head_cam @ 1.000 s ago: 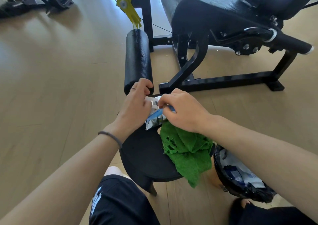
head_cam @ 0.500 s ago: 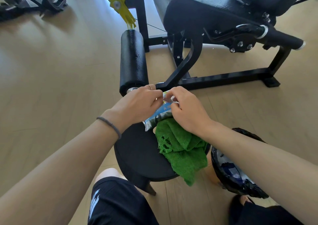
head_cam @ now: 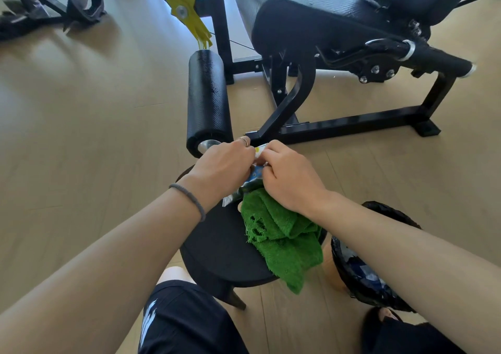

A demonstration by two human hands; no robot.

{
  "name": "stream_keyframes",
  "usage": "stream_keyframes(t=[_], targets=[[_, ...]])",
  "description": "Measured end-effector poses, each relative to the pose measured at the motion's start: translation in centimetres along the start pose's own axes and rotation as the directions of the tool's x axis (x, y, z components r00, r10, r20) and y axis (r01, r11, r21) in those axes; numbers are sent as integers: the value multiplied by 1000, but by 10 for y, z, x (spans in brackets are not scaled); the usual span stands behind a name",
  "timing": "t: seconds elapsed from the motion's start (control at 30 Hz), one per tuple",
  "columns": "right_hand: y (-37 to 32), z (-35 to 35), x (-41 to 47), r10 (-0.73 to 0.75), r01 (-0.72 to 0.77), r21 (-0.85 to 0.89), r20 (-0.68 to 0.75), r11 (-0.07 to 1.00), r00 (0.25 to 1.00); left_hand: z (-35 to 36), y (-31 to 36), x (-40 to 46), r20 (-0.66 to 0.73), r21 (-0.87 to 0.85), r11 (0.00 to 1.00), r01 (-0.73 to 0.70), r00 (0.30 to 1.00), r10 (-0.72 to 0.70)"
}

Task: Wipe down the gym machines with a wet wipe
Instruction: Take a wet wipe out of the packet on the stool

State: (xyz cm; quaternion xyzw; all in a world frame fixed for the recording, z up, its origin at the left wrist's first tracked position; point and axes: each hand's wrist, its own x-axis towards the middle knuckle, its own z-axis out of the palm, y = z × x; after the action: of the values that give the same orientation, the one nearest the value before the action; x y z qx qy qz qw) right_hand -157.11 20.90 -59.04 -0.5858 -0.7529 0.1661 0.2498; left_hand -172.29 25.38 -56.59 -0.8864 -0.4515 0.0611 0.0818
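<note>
Handling judged easy: wet-wipe sachet (head_cam: 250,184) looks light, thin, crinkly, likely slick foil; best pinched at its top edge. Blue-and-silver print, held above the black stool (head_cam: 217,248) beside a green towel (head_cam: 282,234). Left hand (head_cam: 221,168) and right hand (head_cam: 290,177) both pinch it.

arms: bare, no sleeves | left wrist: thin grey band (head_cam: 189,198) | left hand (head_cam: 221,168): ring (head_cam: 244,140) on a finger | shorts (head_cam: 187,321): black, white mark on left leg
</note>
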Motion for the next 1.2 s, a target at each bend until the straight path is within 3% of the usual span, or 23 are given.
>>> stream_keyframes(t=[0.17, 0.23, 0.3, 0.37, 0.5, 0.6, 0.77, 0.9, 1.0, 1.07, 1.13, 1.2], targets=[[1, 1, 0, 15, -15, -26, -15, 1000, 1000, 11, -1, -1, 54, 300, 929, -218, 976, 212], [1, 2, -2, 14, -14, -31, -21, 999, 1000, 12, -4, -6, -39, 277, 949, -149, 985, 166], [2, 3, -4, 10, -11, -54, -17, 998, 1000, 9, -9, -8, -119, -79, 997, 11, 993, -20], [3, 3, -6, 11, -13, -92, -21, 996, 1000, 9, -13, -11, -107, -404, 910, 97, 982, -153], [1, 1, -6, 17, -21, -76, -44, 997, 999, 12, -20, -18, -176, -688, 717, 109, 934, -312], [-1, 0, -5, 16, -18, -66, -25, 998, 1000, 12, -19, -21, -112, -720, 683, 122, 951, -288], [-1, 0, -5, 26, -28, -82, -28, 996, 999, 7, -23, -15, -113, -538, 843, 16, 989, -91], [0, 0, -5, 24, -27, -99, -33, 995, 999, 1, -23, -12, -238, -583, 812, -35, 963, -130], [0, 2, -6, 11, -16, -120, -40, 993, 999, -6, -21, -13, -246, -824, 567, 20, 888, -389], [1, 4, -6, 10, -15, -136, -39, 991, 999, -14, -20, -12, -124, -965, 259, 31, 819, -560], [1, 4, -6, 14, -18, -140, -28, 990, 1000, -23, -22, -10, 26, -996, -84, -39, 758, -652], [1, 3, -5, 13, -15, -146, -14, 989, 1000, -32, -27, -8, 147, -945, -310, -108, 705, -694]])
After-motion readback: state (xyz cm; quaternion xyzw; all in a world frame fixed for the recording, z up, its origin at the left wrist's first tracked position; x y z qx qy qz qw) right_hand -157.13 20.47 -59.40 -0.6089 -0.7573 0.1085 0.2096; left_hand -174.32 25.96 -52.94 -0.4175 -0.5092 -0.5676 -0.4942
